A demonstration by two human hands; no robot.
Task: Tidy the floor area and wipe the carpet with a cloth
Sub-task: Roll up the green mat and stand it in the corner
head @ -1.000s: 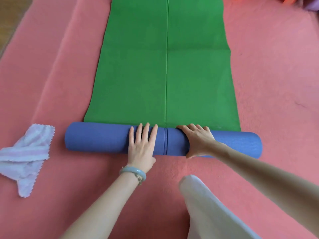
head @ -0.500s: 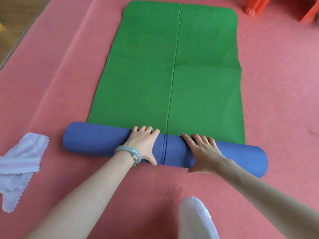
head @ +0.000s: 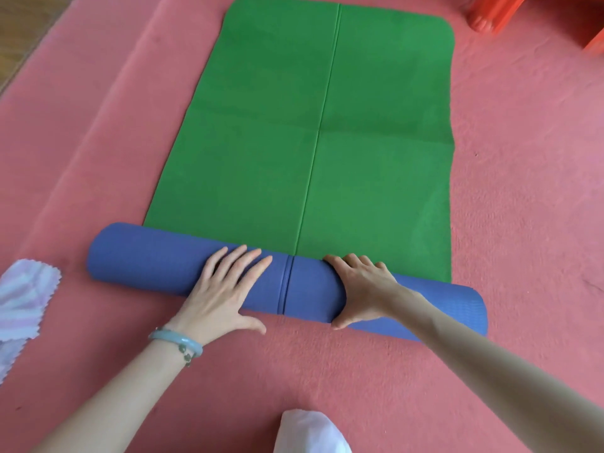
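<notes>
Either side of the seam on the mat roll, left hand presses flat, fingers straight, right hand curls round it, evidently so the winding runs even.

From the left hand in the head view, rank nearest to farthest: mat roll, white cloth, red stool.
1. mat roll, under the left hand.
2. white cloth, at the left edge.
3. red stool, far top right.

Left hand flat, right hand cupped
</notes>
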